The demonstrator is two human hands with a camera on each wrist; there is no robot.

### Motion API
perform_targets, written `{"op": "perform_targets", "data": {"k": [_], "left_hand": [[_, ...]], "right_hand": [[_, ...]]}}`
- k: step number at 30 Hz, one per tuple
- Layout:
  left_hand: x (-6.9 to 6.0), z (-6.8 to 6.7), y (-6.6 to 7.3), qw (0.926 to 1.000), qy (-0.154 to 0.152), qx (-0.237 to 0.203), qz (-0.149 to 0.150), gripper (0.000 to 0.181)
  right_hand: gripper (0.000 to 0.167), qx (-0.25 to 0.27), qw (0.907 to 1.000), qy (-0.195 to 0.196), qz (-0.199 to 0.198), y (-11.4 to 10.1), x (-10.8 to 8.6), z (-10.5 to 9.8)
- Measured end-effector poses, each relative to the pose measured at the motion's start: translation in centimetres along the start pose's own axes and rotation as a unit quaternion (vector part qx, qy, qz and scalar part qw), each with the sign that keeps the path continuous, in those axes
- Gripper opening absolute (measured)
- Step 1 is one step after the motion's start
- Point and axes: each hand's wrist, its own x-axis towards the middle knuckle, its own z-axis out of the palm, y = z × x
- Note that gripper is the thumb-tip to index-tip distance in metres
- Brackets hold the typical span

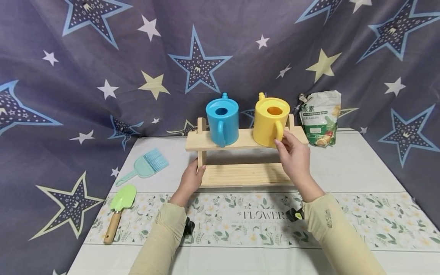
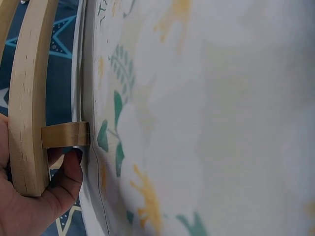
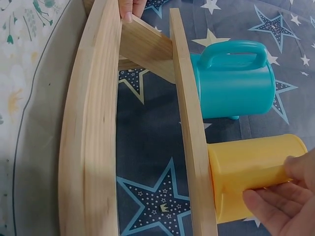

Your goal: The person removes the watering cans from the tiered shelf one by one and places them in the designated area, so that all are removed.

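Atop the crosswise wooden rack [image 1: 245,139], the yellow can [image 1: 265,128] stands upright, spout [image 1: 261,96] rearward, handle [image 1: 279,130] pinched by the right hand [image 1: 297,159], left hand [image 1: 191,178] gripping the rack's left end.

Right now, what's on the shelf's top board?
A blue watering can and a yellow watering can stand there. The patches of board beneath them are covered, so I can't see those.

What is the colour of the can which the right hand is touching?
The can is plain yellow, best seen in the head view.
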Motion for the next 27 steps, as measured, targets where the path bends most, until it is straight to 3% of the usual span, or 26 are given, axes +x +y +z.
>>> {"op": "perform_targets", "data": {"k": [10,27], "left_hand": [[0.0,0.0,-0.2,1.0000,-0.001,-0.006,-0.006,0.050],[-0.3,0.0,0.2,1.0000,-0.002,-0.005,-0.007,0.050]], "right_hand": [[0.032,0.022,0.9993,0.028,-0.004,0.2,-1.0,-2.0],[0.034,-0.020,0.9976,0.065,-0.011,1.2,-3.1,-7.0]]}}
